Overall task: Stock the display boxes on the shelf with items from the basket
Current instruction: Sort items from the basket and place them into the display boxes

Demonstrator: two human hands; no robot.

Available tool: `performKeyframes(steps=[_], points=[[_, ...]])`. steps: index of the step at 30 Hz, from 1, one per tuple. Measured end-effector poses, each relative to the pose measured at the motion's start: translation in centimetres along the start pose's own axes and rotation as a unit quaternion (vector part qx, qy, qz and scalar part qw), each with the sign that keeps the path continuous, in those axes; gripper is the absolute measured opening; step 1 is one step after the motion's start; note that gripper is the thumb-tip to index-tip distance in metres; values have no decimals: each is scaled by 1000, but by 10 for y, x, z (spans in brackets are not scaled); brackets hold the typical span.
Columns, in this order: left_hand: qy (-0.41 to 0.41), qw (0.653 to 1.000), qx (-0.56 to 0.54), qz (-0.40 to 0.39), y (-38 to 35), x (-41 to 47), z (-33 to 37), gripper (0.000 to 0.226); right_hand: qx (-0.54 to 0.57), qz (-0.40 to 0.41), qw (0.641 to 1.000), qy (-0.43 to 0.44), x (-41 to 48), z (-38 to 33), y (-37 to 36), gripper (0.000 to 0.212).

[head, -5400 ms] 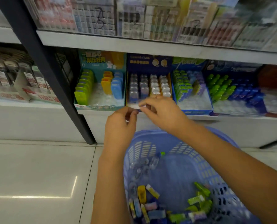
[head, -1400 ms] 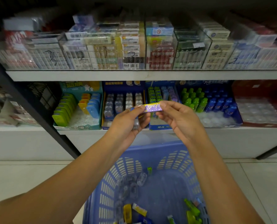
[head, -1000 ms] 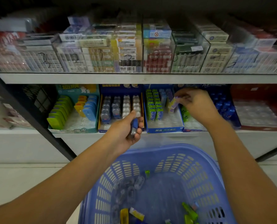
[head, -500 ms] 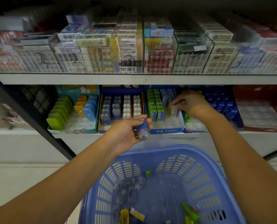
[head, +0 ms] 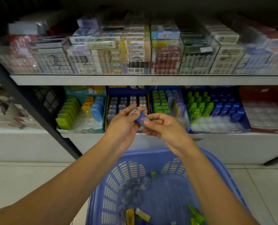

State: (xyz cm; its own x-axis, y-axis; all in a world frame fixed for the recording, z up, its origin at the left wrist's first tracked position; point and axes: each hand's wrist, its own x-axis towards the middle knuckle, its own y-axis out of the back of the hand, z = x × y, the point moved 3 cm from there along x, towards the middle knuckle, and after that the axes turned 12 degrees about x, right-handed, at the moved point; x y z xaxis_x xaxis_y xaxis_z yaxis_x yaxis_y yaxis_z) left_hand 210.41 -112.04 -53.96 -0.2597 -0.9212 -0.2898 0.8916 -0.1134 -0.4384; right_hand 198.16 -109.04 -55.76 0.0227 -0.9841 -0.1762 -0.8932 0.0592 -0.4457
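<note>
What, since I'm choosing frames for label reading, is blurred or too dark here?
Head view: dim overall, blackest above the top-shelf packs, whose print is soft and unreadable; head view again, the small blue item pinched between left hand and right hand is smeared, and items in the blue basket are soft too.

basket (head: 151, 154): cut by bottom edge | blue item (head: 140, 119): partly hidden by fingers (head: 153, 116)
</note>
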Motion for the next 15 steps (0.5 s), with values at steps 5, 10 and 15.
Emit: performKeyframes(steps=[5,10,15], points=[[-116,858,495,75,36,-7,9,30,-144,88,977,128,20,-9,-9,9],[-158,547,822,-11,78,-13,-12,59,-374,37,894,245,50,-19,-36,16],[-109,495,861,-40,99,-9,-13,74,-498,-51,835,228,79,0,-53,19]])
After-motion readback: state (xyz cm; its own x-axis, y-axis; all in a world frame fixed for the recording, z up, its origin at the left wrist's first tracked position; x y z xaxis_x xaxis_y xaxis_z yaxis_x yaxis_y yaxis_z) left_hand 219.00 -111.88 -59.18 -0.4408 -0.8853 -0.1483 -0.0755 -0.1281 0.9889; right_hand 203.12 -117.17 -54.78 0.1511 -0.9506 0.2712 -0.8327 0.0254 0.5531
